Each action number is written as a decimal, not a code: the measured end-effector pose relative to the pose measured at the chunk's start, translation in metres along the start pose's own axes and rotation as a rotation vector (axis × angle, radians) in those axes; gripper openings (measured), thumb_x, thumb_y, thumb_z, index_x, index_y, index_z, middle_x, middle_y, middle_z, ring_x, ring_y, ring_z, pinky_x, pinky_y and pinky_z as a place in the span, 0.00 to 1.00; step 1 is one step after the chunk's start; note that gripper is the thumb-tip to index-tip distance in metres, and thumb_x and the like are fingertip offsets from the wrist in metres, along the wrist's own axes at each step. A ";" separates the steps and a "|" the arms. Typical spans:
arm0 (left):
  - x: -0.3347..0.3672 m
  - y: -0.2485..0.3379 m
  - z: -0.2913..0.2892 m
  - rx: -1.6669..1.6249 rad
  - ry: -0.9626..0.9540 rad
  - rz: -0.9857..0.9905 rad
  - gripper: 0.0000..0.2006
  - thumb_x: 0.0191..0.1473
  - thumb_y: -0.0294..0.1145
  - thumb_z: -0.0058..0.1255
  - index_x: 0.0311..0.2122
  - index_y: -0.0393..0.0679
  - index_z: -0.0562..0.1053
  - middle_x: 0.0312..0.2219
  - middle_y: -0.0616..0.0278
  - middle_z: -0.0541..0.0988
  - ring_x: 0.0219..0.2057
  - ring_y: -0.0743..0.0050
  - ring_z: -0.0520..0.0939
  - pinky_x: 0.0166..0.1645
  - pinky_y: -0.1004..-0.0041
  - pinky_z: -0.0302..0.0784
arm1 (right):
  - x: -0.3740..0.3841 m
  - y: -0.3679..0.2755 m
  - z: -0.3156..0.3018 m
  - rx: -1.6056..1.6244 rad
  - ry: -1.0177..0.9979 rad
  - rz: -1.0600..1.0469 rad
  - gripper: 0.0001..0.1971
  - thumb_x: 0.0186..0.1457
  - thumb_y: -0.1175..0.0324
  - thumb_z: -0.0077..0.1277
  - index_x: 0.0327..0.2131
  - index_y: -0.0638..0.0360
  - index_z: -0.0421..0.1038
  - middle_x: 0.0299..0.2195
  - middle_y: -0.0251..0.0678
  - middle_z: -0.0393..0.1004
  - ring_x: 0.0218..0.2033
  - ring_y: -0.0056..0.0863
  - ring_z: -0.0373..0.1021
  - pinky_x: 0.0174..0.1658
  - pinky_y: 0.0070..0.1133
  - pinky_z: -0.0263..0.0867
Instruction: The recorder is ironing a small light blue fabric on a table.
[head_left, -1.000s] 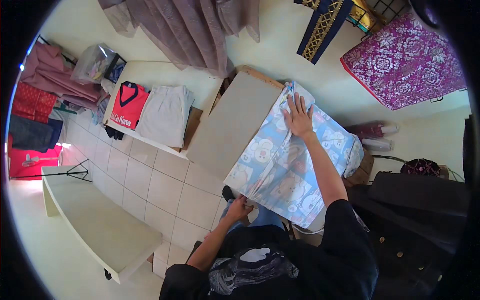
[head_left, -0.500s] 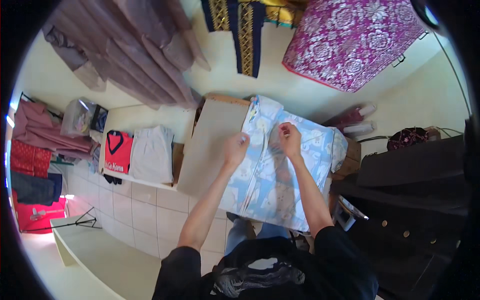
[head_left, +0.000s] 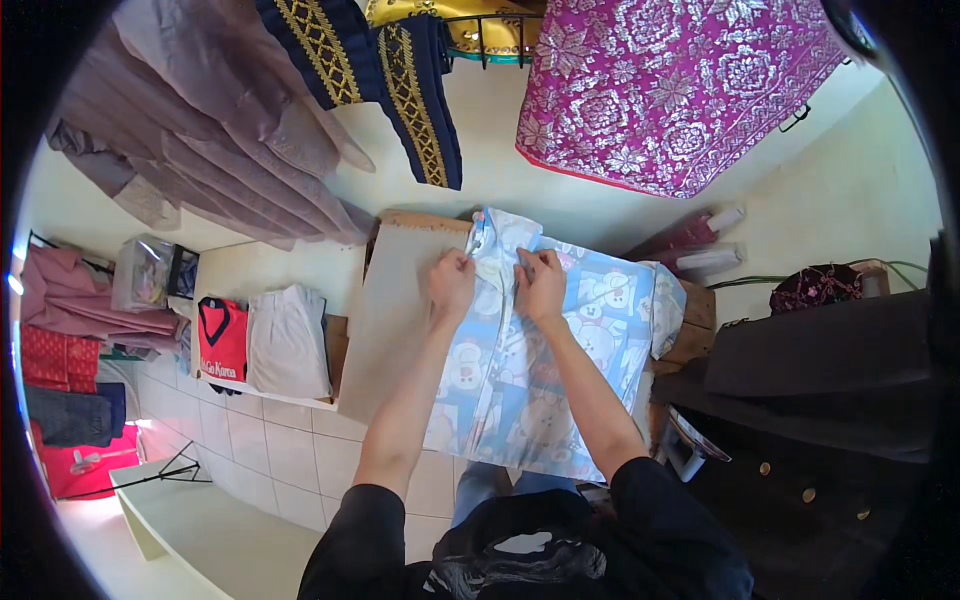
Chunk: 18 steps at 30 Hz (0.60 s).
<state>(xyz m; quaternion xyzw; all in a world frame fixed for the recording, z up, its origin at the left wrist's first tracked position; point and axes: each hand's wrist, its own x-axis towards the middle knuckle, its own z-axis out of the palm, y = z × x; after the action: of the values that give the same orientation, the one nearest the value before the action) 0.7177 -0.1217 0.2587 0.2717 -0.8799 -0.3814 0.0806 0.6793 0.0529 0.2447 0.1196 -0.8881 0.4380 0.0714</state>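
Observation:
A light blue and white garment (head_left: 600,300) with a bear print lies spread over a board-topped table in front of me. Down its left part runs a long pale front edge or seam. My left hand (head_left: 452,285) is at the garment's upper left edge, thumb and fingers pinched together on the cloth. Just to its right, my right hand (head_left: 541,287) has its fingers bent and closed on the cloth beside the seam, near the collar-like top. The fingers partly hide the cloth they grip.
The table's bare grey board (head_left: 400,300) shows at the left. Folded white trousers (head_left: 288,340) and a red shirt (head_left: 222,338) lie on a shelf. A clothes iron (head_left: 695,435) stands at the right, beside a dark garment (head_left: 800,400). Purple patterned cloth (head_left: 670,90) hangs overhead.
Both hands have moved up to the garment's top and closed in on the cloth, the right one coming leftward toward the seam. My view has shifted slightly.

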 end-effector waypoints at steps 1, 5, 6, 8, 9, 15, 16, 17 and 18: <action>0.001 -0.002 -0.003 0.033 -0.004 -0.047 0.09 0.52 0.39 0.58 0.34 0.47 0.79 0.29 0.54 0.83 0.34 0.51 0.84 0.39 0.57 0.78 | -0.001 0.000 0.000 -0.001 -0.002 0.000 0.16 0.48 0.70 0.61 0.43 0.53 0.79 0.36 0.39 0.70 0.39 0.41 0.70 0.43 0.35 0.66; 0.001 -0.006 -0.012 0.047 -0.079 -0.084 0.09 0.51 0.38 0.57 0.34 0.46 0.79 0.31 0.54 0.83 0.35 0.53 0.84 0.41 0.58 0.78 | -0.004 0.001 0.000 -0.051 0.045 -0.041 0.18 0.49 0.72 0.60 0.46 0.51 0.78 0.38 0.42 0.70 0.40 0.43 0.69 0.45 0.34 0.66; 0.002 -0.004 -0.012 0.059 -0.081 -0.080 0.10 0.51 0.39 0.57 0.34 0.45 0.79 0.32 0.53 0.83 0.36 0.54 0.84 0.41 0.58 0.79 | -0.005 0.001 -0.001 -0.056 0.051 -0.042 0.19 0.49 0.72 0.60 0.47 0.50 0.77 0.38 0.42 0.69 0.41 0.43 0.69 0.46 0.35 0.65; 0.004 0.000 -0.008 0.069 -0.080 -0.077 0.10 0.50 0.39 0.57 0.33 0.44 0.79 0.32 0.53 0.83 0.36 0.54 0.84 0.42 0.58 0.79 | -0.005 0.000 -0.001 -0.086 0.026 -0.039 0.19 0.50 0.70 0.59 0.48 0.50 0.76 0.39 0.42 0.69 0.41 0.42 0.68 0.46 0.35 0.64; 0.004 0.004 -0.004 0.031 -0.028 -0.025 0.10 0.51 0.39 0.57 0.33 0.44 0.79 0.32 0.52 0.83 0.36 0.54 0.84 0.43 0.58 0.79 | -0.005 0.001 -0.001 -0.116 0.004 -0.033 0.20 0.51 0.69 0.59 0.50 0.50 0.76 0.39 0.42 0.68 0.41 0.42 0.68 0.46 0.36 0.64; 0.023 -0.004 0.009 -0.022 -0.092 -0.002 0.08 0.51 0.35 0.58 0.31 0.42 0.80 0.34 0.52 0.81 0.37 0.52 0.83 0.43 0.57 0.78 | -0.005 -0.008 -0.004 -0.123 -0.029 -0.055 0.21 0.54 0.66 0.56 0.53 0.49 0.73 0.40 0.41 0.68 0.42 0.41 0.68 0.45 0.36 0.63; 0.026 -0.006 0.009 -0.020 -0.115 -0.044 0.08 0.52 0.35 0.59 0.30 0.41 0.79 0.35 0.51 0.81 0.37 0.52 0.83 0.43 0.57 0.78 | -0.006 -0.010 -0.008 -0.127 -0.024 -0.052 0.21 0.54 0.66 0.56 0.53 0.49 0.73 0.40 0.41 0.68 0.42 0.41 0.68 0.45 0.36 0.63; 0.028 -0.009 0.007 -0.021 -0.119 -0.038 0.08 0.52 0.35 0.59 0.30 0.41 0.79 0.35 0.51 0.81 0.37 0.52 0.83 0.43 0.57 0.78 | -0.008 -0.012 -0.012 -0.196 -0.071 -0.061 0.22 0.54 0.67 0.55 0.54 0.49 0.72 0.40 0.41 0.68 0.42 0.41 0.68 0.45 0.36 0.63; 0.028 -0.013 0.003 -0.012 -0.088 -0.031 0.08 0.52 0.34 0.58 0.32 0.41 0.79 0.34 0.50 0.81 0.36 0.50 0.83 0.42 0.57 0.78 | -0.010 -0.015 -0.015 -0.264 -0.119 -0.069 0.23 0.54 0.67 0.55 0.55 0.49 0.71 0.41 0.41 0.67 0.43 0.40 0.67 0.45 0.37 0.64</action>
<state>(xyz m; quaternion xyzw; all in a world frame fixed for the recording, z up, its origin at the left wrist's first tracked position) 0.6982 -0.1422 0.2451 0.2677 -0.8760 -0.3995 0.0373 0.6935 0.0574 0.2633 0.1655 -0.9359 0.3069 0.0489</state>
